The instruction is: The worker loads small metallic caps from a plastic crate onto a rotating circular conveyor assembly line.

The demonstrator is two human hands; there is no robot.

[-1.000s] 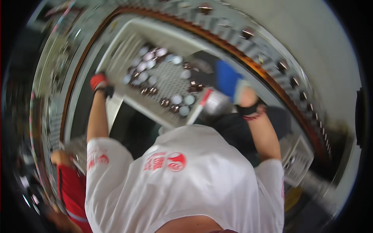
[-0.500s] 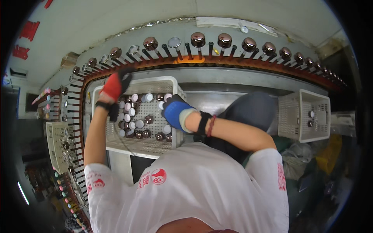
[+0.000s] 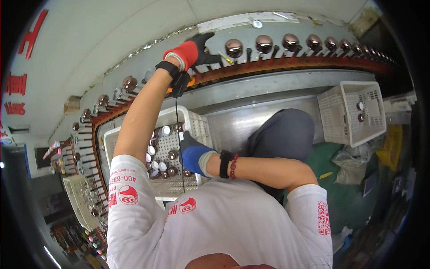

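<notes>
My left hand [image 3: 193, 53], in a red and dark glove, reaches over the conveyor rail [image 3: 251, 67]. Its fingers curve around a shiny brown round cap [image 3: 206, 50] on a post, mostly hidden by the hand. In a blue and dark glove, my right hand [image 3: 195, 154] is down inside the white crate [image 3: 201, 127]. Its fingertips close on a small white-faced cap [image 3: 181, 135]. Around it lie several brown metallic caps [image 3: 173, 154], some with the white face up.
More brown caps [image 3: 264, 44] stand on posts along the curved rail. To the right is a second white crate [image 3: 354, 136] with two caps inside. My raised knee [image 3: 286, 134] lies between the crates. A black cable [image 3: 178, 112] hangs from my left wrist.
My left hand has moved from above the crate to the far rail, onto a cap there. My right hand stays in the crate. The view has shifted.
</notes>
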